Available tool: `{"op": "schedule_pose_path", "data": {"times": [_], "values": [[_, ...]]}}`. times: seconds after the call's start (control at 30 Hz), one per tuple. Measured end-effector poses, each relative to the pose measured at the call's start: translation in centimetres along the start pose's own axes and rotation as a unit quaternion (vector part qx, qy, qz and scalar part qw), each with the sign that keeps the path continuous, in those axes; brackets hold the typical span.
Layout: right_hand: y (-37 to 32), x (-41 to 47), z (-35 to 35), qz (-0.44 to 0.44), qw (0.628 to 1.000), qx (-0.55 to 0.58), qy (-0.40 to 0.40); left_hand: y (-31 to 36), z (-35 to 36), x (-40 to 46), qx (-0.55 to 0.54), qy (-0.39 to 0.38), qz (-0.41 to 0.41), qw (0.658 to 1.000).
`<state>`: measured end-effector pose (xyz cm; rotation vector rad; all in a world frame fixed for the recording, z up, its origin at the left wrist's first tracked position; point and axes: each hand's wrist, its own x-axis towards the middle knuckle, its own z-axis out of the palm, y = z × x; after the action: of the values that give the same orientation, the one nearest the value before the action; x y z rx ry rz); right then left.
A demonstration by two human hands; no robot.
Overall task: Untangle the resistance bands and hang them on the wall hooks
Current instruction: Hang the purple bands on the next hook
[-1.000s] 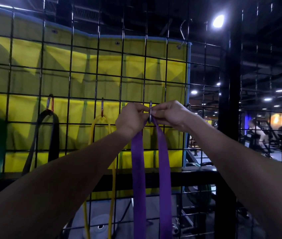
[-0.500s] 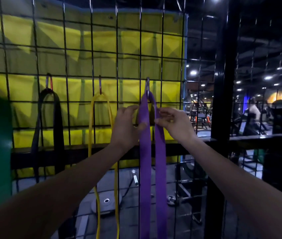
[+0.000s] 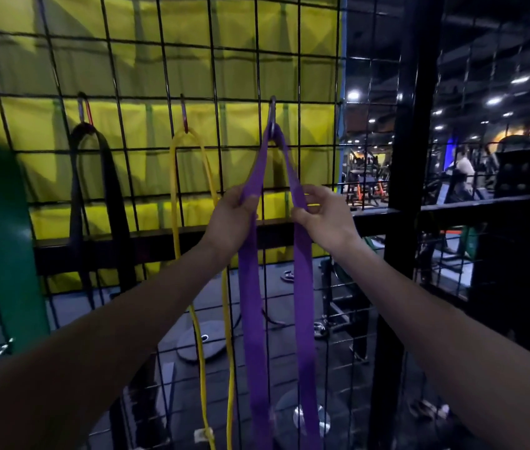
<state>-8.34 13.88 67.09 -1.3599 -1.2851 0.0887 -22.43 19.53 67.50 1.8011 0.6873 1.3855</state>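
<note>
I see the purple band (image 3: 252,306) looped over a grey metal hook (image 3: 272,112) on the black wire grid (image 3: 211,60), near the twelve o'clock of my view. It is a flat, wide strap, matte and evenly purple, and its two strands part just under the hook, then hang down side by side toward six o'clock and run out of frame. I can read no brand, label or writing on it.

My left hand (image 3: 229,219) grips the left strand, fingers curled round it with the thumb on its front. My right hand (image 3: 322,214) pinches the right strand between thumb and forefinger, the other fingers loosely bent. Both hands sit level with each other, well below the hook, holding the strands apart.

At nine o'clock of the purple band hangs a thin yellow band (image 3: 200,319) from its own reddish hook (image 3: 184,113), a narrow cord-like loop falling nearly as far. A small pale tag shows low on it, too blurred to read. Further toward nine o'clock a black band (image 3: 112,203) hangs from another hook (image 3: 84,108), and a broad green band (image 3: 4,228) fills the far left edge.

Behind the grid I see a yellow sheet (image 3: 72,73), and toward three o'clock a dim gym with ceiling lights
</note>
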Motion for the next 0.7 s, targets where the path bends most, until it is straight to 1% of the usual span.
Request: {"op": "schedule_pose_path", "data": {"times": [0.03, 0.13, 0.17, 0.33, 0.43, 0.5, 0.6, 0.7], "values": [[-0.1, -0.2, 0.1, -0.011, 1.0, -0.01, 0.009, 0.1, -0.3, -0.1, 0.008, -0.011, 0.002, 1.0], [-0.2, -0.8, 0.3, -0.021, 0.999, -0.043, 0.017, -0.1, -0.7, -0.5, 0.149, -0.055, 0.052, 0.986], [-0.2, -0.9, 0.5, -0.02, 0.998, -0.055, 0.014, -0.2, -0.6, -0.7, 0.17, -0.064, 0.067, 0.981], [0.0, -1.2, 1.2, -0.016, 0.995, -0.1, -0.004, -1.0, -0.1, -0.9, 0.207, -0.084, 0.089, 0.971], [-0.5, -2.3, 0.6, 0.016, 0.99, -0.137, 0.007, -0.8, 0.2, -1.3, 0.231, -0.093, 0.087, 0.965], [0.0, -3.6, 0.1, 0.032, 0.986, -0.163, 0.02, -0.8, 0.5, -2.1, 0.258, -0.085, 0.093, 0.958], [1.2, -6.5, -0.6, 0.049, 0.978, -0.2, 0.034, -1.4, 1.3, -4.5, 0.233, -0.075, 0.134, 0.96], [2.4, -10.8, -1.9, 0.074, 0.962, -0.26, 0.04, -2.8, 3.2, -7.8, 0.202, -0.106, 0.155, 0.961]]}}
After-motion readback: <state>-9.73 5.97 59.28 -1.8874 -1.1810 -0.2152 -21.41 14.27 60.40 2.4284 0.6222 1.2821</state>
